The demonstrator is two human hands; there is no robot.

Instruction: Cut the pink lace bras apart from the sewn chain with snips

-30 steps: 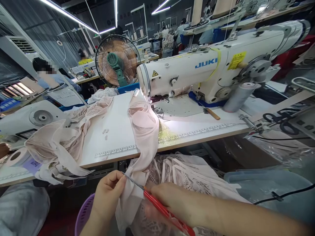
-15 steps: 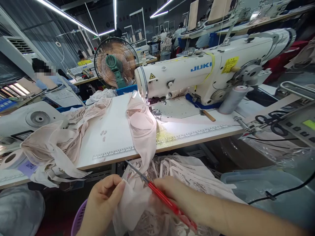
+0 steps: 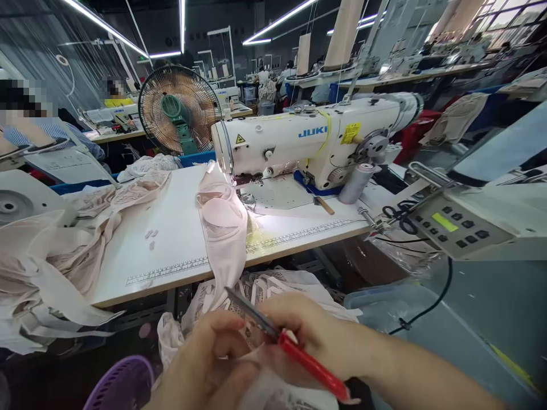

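Below the table (image 3: 179, 239) edge, the right hand (image 3: 318, 330) grips the red scissors (image 3: 294, 353), the left hand (image 3: 209, 364) pinches the hanging tail of the pink garment (image 3: 224, 228) — trimming, seemingly; 1 clean snip calls for taut cloth between the blades.

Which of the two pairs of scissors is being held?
The red-handled metal scissors, gripped in the right hand. The black-handled scissors lie apart at the right end of the white table, by the grey control panel.

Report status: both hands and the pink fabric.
Left hand pinching pink fabric. Right hand shut on red scissors, blade over the fabric. Lace pile close behind.
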